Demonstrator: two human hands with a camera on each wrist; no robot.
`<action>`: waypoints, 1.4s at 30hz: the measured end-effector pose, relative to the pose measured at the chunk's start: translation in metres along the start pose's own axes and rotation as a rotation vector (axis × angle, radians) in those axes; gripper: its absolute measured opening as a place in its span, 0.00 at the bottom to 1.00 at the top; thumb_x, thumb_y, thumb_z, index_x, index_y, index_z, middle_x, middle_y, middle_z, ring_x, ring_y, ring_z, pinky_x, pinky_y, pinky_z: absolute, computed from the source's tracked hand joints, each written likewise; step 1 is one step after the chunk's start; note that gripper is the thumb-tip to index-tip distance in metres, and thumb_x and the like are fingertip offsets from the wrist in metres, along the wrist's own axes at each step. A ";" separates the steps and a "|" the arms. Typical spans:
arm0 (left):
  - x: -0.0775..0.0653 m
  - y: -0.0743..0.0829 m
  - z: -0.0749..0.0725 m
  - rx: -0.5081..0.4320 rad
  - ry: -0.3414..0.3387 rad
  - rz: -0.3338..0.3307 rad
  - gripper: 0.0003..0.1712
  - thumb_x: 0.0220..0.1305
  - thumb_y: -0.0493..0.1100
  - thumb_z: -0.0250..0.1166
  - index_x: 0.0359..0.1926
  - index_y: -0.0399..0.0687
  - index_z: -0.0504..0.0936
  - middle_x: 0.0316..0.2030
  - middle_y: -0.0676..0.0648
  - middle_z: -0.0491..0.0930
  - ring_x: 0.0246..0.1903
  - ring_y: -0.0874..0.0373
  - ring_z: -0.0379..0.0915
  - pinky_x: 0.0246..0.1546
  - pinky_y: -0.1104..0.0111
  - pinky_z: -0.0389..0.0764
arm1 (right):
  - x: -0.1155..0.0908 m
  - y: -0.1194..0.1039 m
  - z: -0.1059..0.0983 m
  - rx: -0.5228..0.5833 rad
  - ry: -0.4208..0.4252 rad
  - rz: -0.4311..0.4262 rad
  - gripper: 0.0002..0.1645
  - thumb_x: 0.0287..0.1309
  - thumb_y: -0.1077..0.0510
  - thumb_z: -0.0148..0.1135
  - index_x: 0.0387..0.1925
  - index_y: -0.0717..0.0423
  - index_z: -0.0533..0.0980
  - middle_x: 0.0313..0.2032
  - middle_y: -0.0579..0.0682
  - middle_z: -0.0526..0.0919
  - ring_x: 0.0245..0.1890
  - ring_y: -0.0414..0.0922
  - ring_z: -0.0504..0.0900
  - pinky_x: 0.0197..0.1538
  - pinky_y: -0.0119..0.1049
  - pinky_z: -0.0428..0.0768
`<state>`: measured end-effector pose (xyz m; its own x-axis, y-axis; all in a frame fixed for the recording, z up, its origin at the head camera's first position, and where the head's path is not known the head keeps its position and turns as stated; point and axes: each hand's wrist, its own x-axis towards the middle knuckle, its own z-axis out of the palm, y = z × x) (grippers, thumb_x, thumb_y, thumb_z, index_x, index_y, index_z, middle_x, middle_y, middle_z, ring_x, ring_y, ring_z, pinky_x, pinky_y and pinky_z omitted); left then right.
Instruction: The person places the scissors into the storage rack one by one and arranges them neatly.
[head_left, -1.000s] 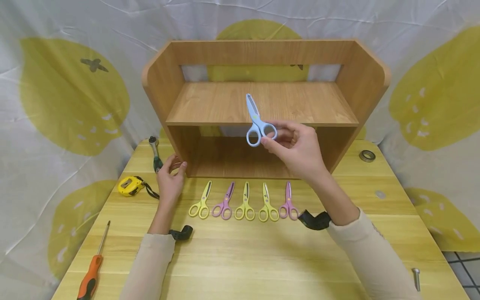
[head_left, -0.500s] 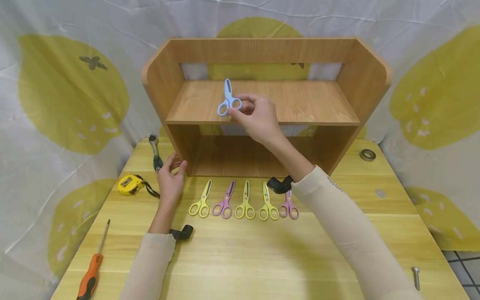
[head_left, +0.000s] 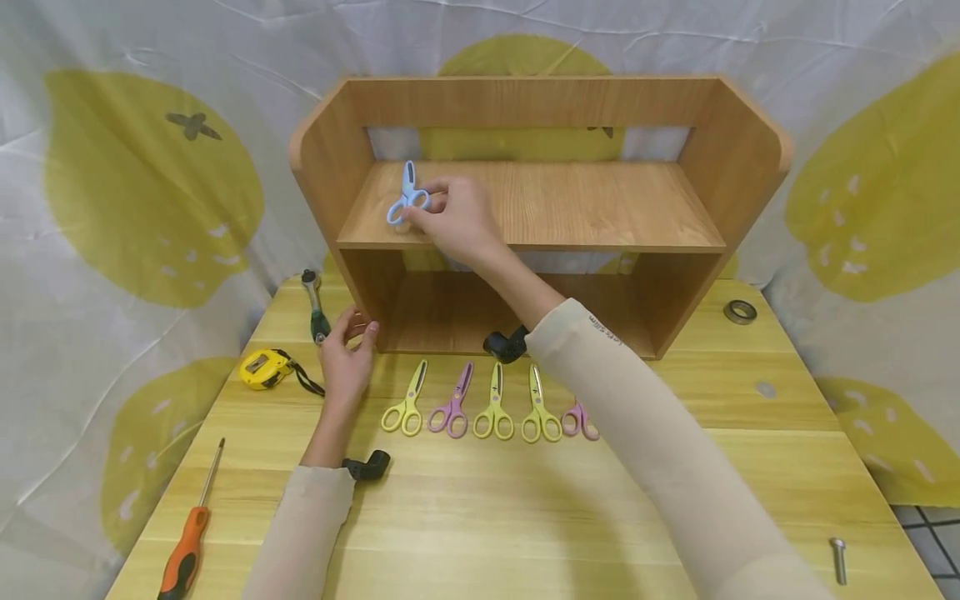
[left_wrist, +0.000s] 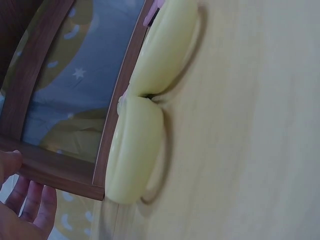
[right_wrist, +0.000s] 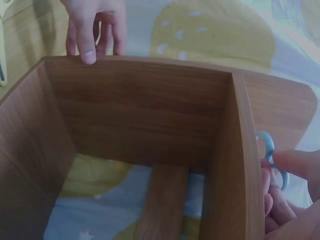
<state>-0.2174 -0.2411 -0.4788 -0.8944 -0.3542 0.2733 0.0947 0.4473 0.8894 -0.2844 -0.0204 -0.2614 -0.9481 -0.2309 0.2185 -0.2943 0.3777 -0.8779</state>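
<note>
My right hand [head_left: 463, 223] pinches light-blue scissors [head_left: 408, 179] by the handle, blades pointing up and away, over the left end of the upper board of a wooden desk shelf [head_left: 570, 204]. Whether the scissors touch the board I cannot tell. Down at the shelf's lower left front corner, my left hand [head_left: 347, 358] grips the side panel, thumb on the inside and fingers outside, as the right wrist view shows. In front of the shelf lies a row of yellow scissors [head_left: 493, 408] and purple scissors [head_left: 451, 408]; my right sleeve partly covers the rightmost purple pair.
On the left of the table [head_left: 465, 533] lie a ratchet wrench [head_left: 315, 308], a yellow tape measure [head_left: 262, 369] and an orange screwdriver [head_left: 187, 533]. To the right are a metal ring [head_left: 740, 312], a small disc [head_left: 765, 389] and a bolt [head_left: 838, 560]. A lemon-print cloth hangs behind.
My right hand has carried the light-blue scissors leftward and farther in, from before the shelf's middle to over the upper board's left end. My left hand has stayed at the side panel.
</note>
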 end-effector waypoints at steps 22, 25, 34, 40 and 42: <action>-0.002 0.003 0.001 -0.014 0.004 -0.011 0.28 0.74 0.47 0.64 0.72 0.49 0.74 0.59 0.44 0.82 0.58 0.52 0.80 0.60 0.54 0.83 | 0.008 -0.008 0.023 -0.388 -0.036 -0.029 0.24 0.61 0.41 0.71 0.51 0.51 0.81 0.39 0.44 0.82 0.37 0.40 0.76 0.36 0.31 0.73; -0.003 0.002 0.002 -0.019 0.013 -0.005 0.28 0.74 0.47 0.64 0.71 0.49 0.75 0.58 0.44 0.83 0.57 0.52 0.80 0.59 0.54 0.83 | 0.004 -0.006 0.020 -0.337 -0.041 -0.049 0.30 0.61 0.42 0.72 0.57 0.55 0.79 0.46 0.47 0.84 0.45 0.41 0.80 0.45 0.32 0.78; -0.004 0.000 -0.006 0.024 0.061 0.012 0.26 0.73 0.48 0.66 0.68 0.50 0.77 0.56 0.45 0.84 0.54 0.54 0.82 0.56 0.56 0.85 | -0.027 0.008 0.002 -0.105 -0.011 -0.168 0.30 0.61 0.47 0.73 0.58 0.60 0.78 0.46 0.52 0.82 0.46 0.43 0.80 0.50 0.32 0.80; -0.003 -0.003 -0.002 0.036 0.062 0.030 0.26 0.73 0.48 0.65 0.69 0.48 0.77 0.55 0.44 0.85 0.54 0.54 0.82 0.53 0.63 0.86 | -0.059 0.025 -0.026 -0.110 0.011 -0.251 0.27 0.62 0.47 0.73 0.57 0.56 0.80 0.45 0.49 0.83 0.47 0.43 0.81 0.56 0.39 0.81; -0.002 -0.003 0.000 0.035 0.067 0.030 0.26 0.73 0.48 0.66 0.69 0.48 0.78 0.54 0.44 0.85 0.54 0.54 0.83 0.52 0.65 0.86 | -0.070 0.032 -0.037 -0.120 0.017 -0.266 0.26 0.62 0.47 0.73 0.57 0.54 0.80 0.45 0.47 0.83 0.48 0.43 0.81 0.56 0.40 0.81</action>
<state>-0.2156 -0.2421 -0.4821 -0.8600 -0.3935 0.3248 0.1051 0.4863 0.8674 -0.2318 0.0409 -0.2895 -0.8371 -0.3214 0.4427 -0.5444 0.4096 -0.7321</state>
